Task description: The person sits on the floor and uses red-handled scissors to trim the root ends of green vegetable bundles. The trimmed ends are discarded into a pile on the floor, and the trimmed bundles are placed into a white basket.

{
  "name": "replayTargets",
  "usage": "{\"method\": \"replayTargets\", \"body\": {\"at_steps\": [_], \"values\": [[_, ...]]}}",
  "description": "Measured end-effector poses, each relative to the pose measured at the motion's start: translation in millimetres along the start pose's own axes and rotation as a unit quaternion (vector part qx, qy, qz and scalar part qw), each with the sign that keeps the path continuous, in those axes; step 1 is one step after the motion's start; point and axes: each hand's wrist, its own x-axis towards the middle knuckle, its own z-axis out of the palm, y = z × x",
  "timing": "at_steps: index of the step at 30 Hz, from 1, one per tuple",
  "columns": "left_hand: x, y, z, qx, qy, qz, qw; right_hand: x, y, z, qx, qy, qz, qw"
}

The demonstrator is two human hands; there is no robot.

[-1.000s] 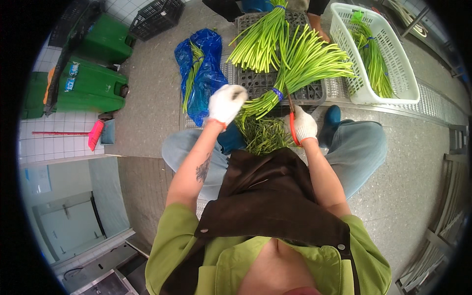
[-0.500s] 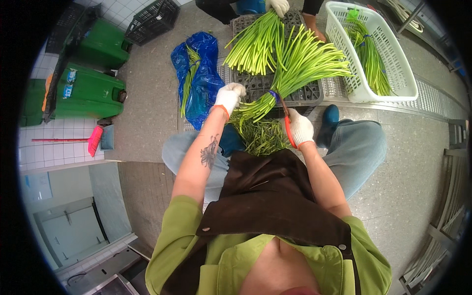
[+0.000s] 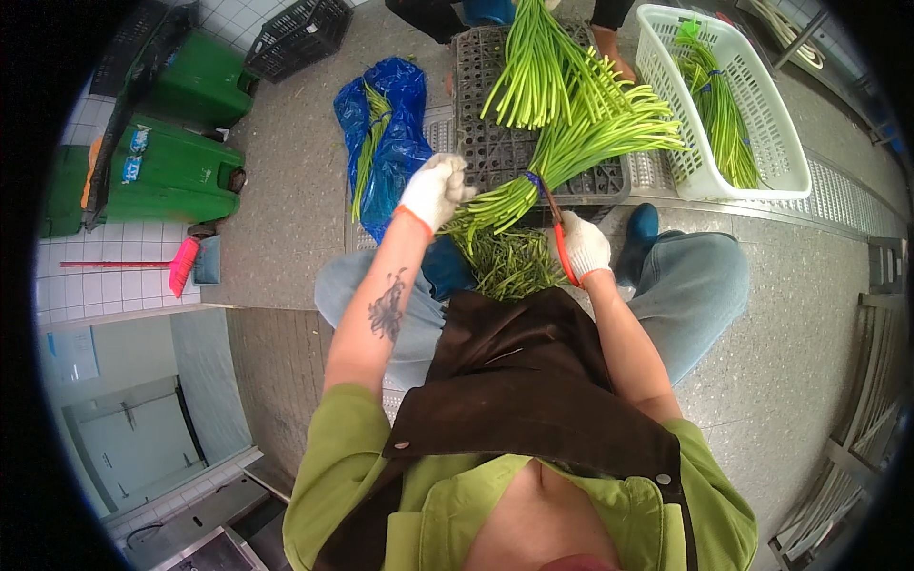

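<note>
A bundle of garlic scapes (image 3: 609, 133), bound with a purple band (image 3: 535, 181), lies across a dark plastic crate (image 3: 484, 157) in front of me. White-gloved, my right hand (image 3: 586, 246) is closed round scissors (image 3: 560, 246) with orange-red handles; their blades lie at the bundle beside the band. My left hand (image 3: 434, 192), also gloved, is curled closed near the bundle's lower ends; what is inside its fingers is hidden. Between my legs lies a heap of green trimmings (image 3: 503, 265). Beyond the crate, a co-worker's hand holds another bunch of scapes (image 3: 533, 76).
At the right stands a white basket (image 3: 681, 143) with a banded bundle inside. A blue plastic bag (image 3: 395, 143) with some stalks lies left of the crate. Green bins (image 3: 181, 181), a black crate (image 3: 298, 40) and a pink broom (image 3: 183, 267) are farther left.
My left hand has shifted slightly left and down, away from the stalks. The co-worker's bunch has moved right and up. My right hand and the scissors stay nearly in place.
</note>
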Motion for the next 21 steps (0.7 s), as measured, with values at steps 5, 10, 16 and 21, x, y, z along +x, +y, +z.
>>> {"method": "replayTargets", "body": {"at_steps": [5,10,16,21], "values": [[-44.0,60.8,-8.7,0.075,0.017,0.027,0.997,2.7,-3.4,-3.4,-0.001,-0.026,0.013,1.000],[-45.0,60.7,-6.2,-0.085,0.033,0.068,0.993,-26.0,-32.1,-16.9,0.357,-0.165,-0.090,0.915],[-60.5,58.9,17.4,-0.142,0.012,0.060,0.988,-34.3,-54.0,-17.6,0.482,-0.336,0.003,0.809],[-65.9,47.6,9.7,-0.155,-0.039,0.045,0.986,-11.4,-63.8,-9.4,0.501,-0.298,0.079,0.809]]}}
